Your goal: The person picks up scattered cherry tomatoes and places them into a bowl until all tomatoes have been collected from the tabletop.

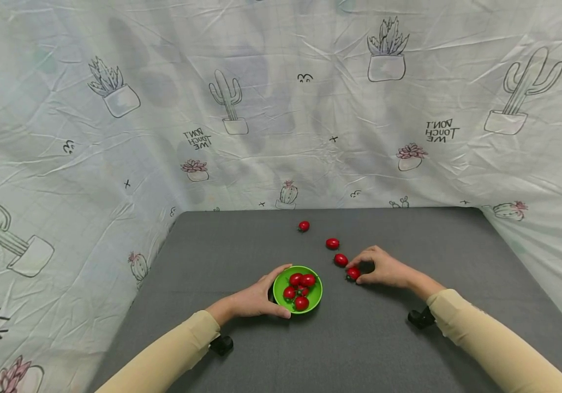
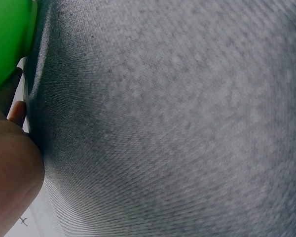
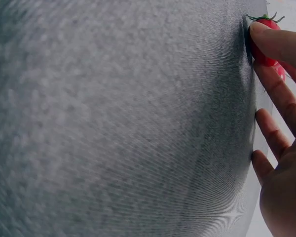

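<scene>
A small green bowl [image 1: 313, 298] sits on the grey table [image 1: 359, 338] with several red cherry tomatoes [image 1: 300, 286] inside. My left hand [image 1: 256, 297] grips the bowl's left rim, thumb at the front and fingers curled over the back edge; the left wrist view shows only a green bowl [image 2: 5, 39] edge. My right hand [image 1: 381, 267] pinches a cherry tomato [image 1: 353, 273] that lies on the table just right of the bowl. In the right wrist view the same tomato [image 3: 264, 35] shows between fingertip and thumb. Three loose tomatoes [image 1: 340, 260] [image 1: 332, 243] [image 1: 303, 225] trail away toward the back.
A cactus-print cloth [image 1: 281, 109] hangs as a wall behind and on both sides of the table. Small black wrist camera mounts [image 1: 222, 344] [image 1: 419, 317] sit under each sleeve. Bare grey surface stretches to the front and right.
</scene>
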The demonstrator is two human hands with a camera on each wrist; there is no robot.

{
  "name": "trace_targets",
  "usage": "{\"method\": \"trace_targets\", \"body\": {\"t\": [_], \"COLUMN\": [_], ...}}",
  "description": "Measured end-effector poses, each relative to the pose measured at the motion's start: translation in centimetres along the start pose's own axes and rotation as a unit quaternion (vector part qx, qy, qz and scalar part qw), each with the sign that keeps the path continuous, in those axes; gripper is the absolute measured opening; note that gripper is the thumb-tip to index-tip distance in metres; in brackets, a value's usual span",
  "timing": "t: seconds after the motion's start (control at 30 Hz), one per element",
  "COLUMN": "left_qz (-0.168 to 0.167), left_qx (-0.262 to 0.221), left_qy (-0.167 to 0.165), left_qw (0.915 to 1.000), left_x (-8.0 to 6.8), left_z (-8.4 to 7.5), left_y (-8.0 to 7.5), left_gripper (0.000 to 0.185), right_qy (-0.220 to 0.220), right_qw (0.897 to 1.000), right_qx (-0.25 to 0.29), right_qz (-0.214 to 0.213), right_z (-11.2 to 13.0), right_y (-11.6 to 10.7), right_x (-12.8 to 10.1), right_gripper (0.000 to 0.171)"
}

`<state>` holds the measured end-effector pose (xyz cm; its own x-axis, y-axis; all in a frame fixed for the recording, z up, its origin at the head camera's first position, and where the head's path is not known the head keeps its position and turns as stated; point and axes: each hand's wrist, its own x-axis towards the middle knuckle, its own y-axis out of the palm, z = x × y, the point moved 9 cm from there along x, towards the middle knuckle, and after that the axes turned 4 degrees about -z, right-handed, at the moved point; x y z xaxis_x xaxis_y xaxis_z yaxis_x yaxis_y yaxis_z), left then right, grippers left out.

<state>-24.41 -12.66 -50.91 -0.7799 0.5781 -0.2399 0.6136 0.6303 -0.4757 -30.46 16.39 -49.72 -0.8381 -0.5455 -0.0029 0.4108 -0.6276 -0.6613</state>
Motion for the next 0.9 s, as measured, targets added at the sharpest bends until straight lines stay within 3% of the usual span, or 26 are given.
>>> {"method": "trace_targets", "body": {"t": [0.47,0.9], "left_qz": [-0.002,-0.003], "left_qx": [-0.004,-0.006], "left_qy": [-0.003,0.001], "left_qw": [1.0,1.0], "left_x": [0.2,0.4], "left_z": [0.3,0.2], "left_y": [0.0,0.0], "left_gripper": [0.107,0.108], "right_qy": [0.011,-0.004], "right_qw": [1.0,1.0], "right_qx": [0.008,0.011], "right_qz": [-0.003,-0.028], "right_z": [-0.3,1.5], "right_y": [-0.5,-2.0], "right_x": [-0.3,-0.3], "right_gripper": [0.031,0.034]}}
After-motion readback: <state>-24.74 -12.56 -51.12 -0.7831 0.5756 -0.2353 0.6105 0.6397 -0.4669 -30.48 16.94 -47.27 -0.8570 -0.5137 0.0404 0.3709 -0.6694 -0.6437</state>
